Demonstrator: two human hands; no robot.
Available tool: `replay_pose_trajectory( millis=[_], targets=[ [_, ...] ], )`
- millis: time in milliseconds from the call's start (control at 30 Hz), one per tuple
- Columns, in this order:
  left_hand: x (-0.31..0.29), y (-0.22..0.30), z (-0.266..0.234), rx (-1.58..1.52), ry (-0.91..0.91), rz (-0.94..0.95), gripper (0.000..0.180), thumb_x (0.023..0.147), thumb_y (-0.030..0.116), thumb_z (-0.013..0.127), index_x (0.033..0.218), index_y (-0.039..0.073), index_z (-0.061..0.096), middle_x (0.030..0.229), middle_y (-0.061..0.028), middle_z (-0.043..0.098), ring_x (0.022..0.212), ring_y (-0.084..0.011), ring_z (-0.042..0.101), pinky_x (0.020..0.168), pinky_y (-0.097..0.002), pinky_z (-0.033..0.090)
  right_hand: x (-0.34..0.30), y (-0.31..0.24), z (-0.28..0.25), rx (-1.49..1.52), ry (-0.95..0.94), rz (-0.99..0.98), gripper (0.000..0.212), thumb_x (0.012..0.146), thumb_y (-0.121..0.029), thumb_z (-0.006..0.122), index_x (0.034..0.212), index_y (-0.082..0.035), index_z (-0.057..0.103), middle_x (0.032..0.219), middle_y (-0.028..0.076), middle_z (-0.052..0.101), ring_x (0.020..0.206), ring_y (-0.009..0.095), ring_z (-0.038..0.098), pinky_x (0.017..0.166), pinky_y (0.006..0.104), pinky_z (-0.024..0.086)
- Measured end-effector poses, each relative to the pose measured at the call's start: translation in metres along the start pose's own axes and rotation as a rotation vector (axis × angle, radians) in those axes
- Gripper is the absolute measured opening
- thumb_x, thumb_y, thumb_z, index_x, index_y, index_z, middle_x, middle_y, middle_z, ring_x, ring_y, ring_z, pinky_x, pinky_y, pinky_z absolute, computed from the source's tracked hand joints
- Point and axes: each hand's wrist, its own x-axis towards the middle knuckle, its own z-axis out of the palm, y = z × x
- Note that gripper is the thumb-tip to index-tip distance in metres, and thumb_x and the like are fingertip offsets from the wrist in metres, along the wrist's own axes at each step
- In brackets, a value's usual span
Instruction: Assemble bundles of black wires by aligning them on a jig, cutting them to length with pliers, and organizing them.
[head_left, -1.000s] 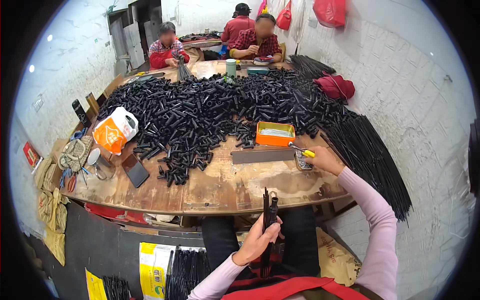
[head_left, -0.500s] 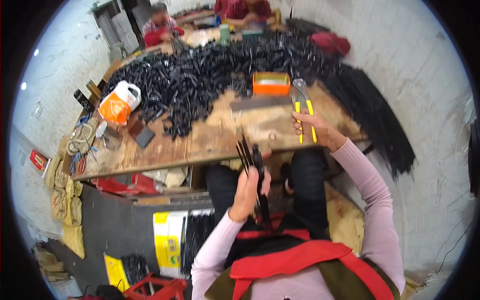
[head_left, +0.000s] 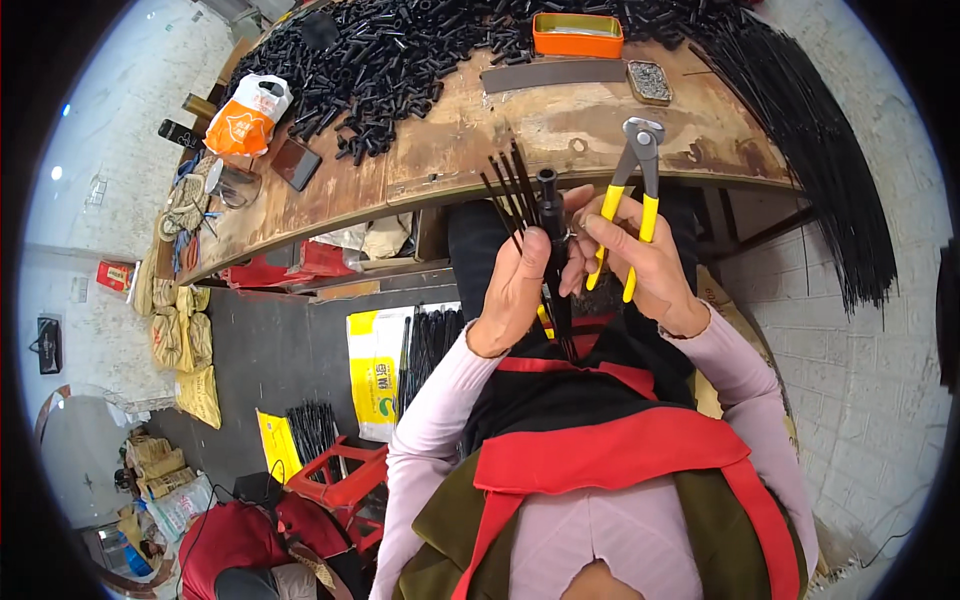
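My left hand (head_left: 514,290) is closed around several thin black rods (head_left: 510,190), fanned out past the thumb, and a thicker black tube (head_left: 549,208) with a ringed open end. In my right hand (head_left: 652,262) is a pair of pincers (head_left: 647,180) with yellow handles, its metal head pointing away from me over the table edge. The right fingertips are close beside the tube, near its upper part; I cannot tell if they pinch a small piece there. Both hands are above my lap, just short of the table (head_left: 440,160).
A heap of short black tubes (head_left: 400,60) covers the far left of the table. Near the back stand an orange tin (head_left: 578,36), a grey metal strip (head_left: 560,76) and a small tin of metal bits (head_left: 649,82). Long black rods (head_left: 820,150) overhang the right edge. A red stool (head_left: 345,485) stands lower left.
My right hand has come left and nearer with the pincers, from over the table to beside the tube. The view has tipped downward, and the people across the table are out of it.
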Motion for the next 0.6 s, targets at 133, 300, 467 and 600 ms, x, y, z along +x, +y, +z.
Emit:
replay_pose_trajectory(
  millis=[133, 300, 467, 600],
  targets=[
    [-0.001, 0.003, -0.002, 0.021, 0.045, -0.013, 0.074, 0.102, 0.057, 0.034, 0.144, -0.005, 0.038, 0.076, -0.0022, 0.051, 0.063, -0.0095, 0.047, 0.061, -0.0247, 0.043, 0.001, -0.003, -0.009, -0.138, 0.057, -0.13, 0.019, 0.095, -0.017, 0.062, 0.103, 0.0, 0.056, 0.085, 0.007, 0.06, 0.073, 0.016, 0.063, 0.064, 0.029, 0.05],
    [0.004, -0.002, 0.005, 0.03, 0.05, -0.021, 0.076, 0.101, 0.059, 0.035, 0.142, -0.005, 0.039, 0.07, -0.0006, 0.048, 0.061, -0.0091, 0.045, 0.06, -0.0243, 0.042, -0.006, -0.013, -0.018, -0.284, -0.02, -0.165, 0.016, 0.09, -0.003, 0.066, 0.102, -0.001, 0.055, 0.091, 0.008, 0.061, 0.077, 0.014, 0.061, 0.068, 0.0263, 0.05],
    [0.003, 0.0, 0.011, 0.001, 0.046, -0.057, 0.081, 0.098, 0.062, 0.038, 0.139, -0.008, 0.039, 0.07, -0.002, 0.047, 0.06, -0.0106, 0.045, 0.059, -0.0265, 0.041, -0.008, -0.026, -0.019, -0.462, -0.07, -0.209, 0.013, 0.088, 0.01, 0.064, 0.098, 0.003, 0.059, 0.093, 0.01, 0.063, 0.092, 0.02, 0.065, 0.083, 0.0327, 0.053],
    [0.005, -0.001, 0.015, -0.022, 0.01, -0.073, 0.081, 0.099, 0.062, 0.037, 0.136, -0.009, 0.043, 0.071, -0.0004, 0.049, 0.061, -0.0085, 0.046, 0.059, -0.0243, 0.041, -0.01, -0.026, -0.023, -0.653, -0.076, -0.365, 0.01, 0.088, 0.009, 0.065, 0.095, 0.004, 0.061, 0.095, 0.01, 0.066, 0.103, 0.024, 0.065, 0.088, 0.0336, 0.052]
  ],
)
